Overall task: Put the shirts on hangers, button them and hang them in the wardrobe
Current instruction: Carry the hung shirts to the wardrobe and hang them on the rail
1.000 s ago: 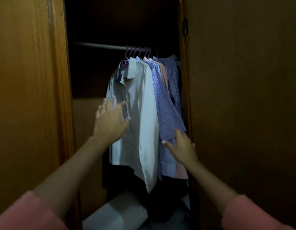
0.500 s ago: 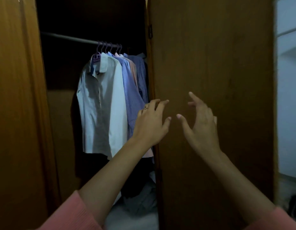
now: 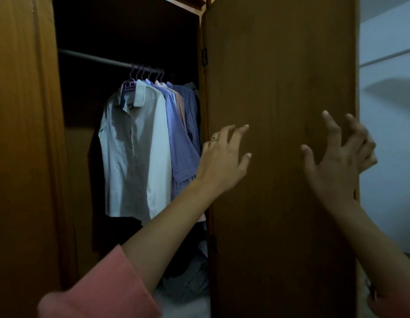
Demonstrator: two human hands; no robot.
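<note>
Several shirts hang on purple hangers [image 3: 146, 75] from the wardrobe rail [image 3: 94, 59]. A white shirt [image 3: 135, 152] is at the front, with a blue striped shirt [image 3: 180, 138] and others behind it. My left hand [image 3: 224, 161] reaches in front of the right wardrobe door [image 3: 279, 111] near its hinge side, fingers spread, holding nothing. My right hand [image 3: 337, 157] is raised at the door's outer edge, its fingers loosely spread and empty. Whether either hand touches the door is unclear.
The left wardrobe door [image 3: 20, 134] stands open at the left. Folded clothes [image 3: 188, 281] lie in a dark heap on the wardrobe floor. A pale wall [image 3: 387, 134] shows to the right of the door.
Both hands have left the hanging shirts and moved right, onto the area of the right door. My view has swung right, so the shirts now sit left of centre.
</note>
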